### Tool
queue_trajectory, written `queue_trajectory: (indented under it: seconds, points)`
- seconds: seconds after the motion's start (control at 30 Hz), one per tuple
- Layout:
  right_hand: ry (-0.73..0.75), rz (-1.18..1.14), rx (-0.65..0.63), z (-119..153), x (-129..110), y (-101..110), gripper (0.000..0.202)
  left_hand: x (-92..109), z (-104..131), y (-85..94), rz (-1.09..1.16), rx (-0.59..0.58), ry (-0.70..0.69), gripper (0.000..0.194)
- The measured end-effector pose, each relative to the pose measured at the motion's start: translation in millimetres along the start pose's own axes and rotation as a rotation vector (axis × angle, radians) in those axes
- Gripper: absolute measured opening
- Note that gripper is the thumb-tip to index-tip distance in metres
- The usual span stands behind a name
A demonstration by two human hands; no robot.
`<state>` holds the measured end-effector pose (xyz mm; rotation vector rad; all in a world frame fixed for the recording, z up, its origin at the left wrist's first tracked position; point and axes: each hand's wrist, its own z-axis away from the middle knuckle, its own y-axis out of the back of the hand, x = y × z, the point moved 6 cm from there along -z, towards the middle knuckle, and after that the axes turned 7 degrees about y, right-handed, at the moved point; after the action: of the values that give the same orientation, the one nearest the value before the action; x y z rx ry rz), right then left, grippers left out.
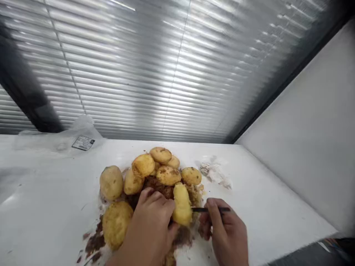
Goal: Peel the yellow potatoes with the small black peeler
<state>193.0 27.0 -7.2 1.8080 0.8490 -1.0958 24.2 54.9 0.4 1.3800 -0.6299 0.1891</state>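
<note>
The left hand (154,221) grips a mostly bare potato (182,205), the right hand (229,231) pinches a thin dark tool (199,209) at its four o'clock, and unpeeled-looking potatoes (168,175) lie toward eleven.

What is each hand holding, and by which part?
The left hand grips a peeled potato by its side; the right hand holds a thin dark tool by its outer end.

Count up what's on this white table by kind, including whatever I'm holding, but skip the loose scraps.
Potatoes: 10, one mostly hidden
Thin dark tool: 1
Clear plastic bag: 1
Crumpled white wad: 1
Total: 13
Uncounted: an unclear brownish lump at the bottom edge
</note>
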Motion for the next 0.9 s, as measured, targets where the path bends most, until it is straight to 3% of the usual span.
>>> queue_trajectory:
  seconds: [0.17,0.33,0.5,0.67,0.9]
  points:
    - [0.014,-0.069,-0.054,6.8,-7.6,-14.3,0.051,2.2,0.3,2.0,0.011,0.048,-0.034,0.009]
    - [-0.004,-0.023,0.01,4.5,-2.1,-4.6,0.049,1.7,1.4,0.2,0.02,0.07,-0.046,0.01]
    - [0.022,-0.068,-0.041,4.3,-0.4,-10.3,0.047,3.4,2.2,1.0,0.024,0.098,-0.065,0.007]
    - [-0.038,0.016,0.033,0.3,5.4,-0.5,0.046,3.0,1.5,1.8,0.026,0.075,-0.059,0.01]
    - [0.025,-0.023,-0.073,1.6,-2.5,-9.1,0.05,2.0,1.4,0.9,0.03,0.082,-0.054,0.009]
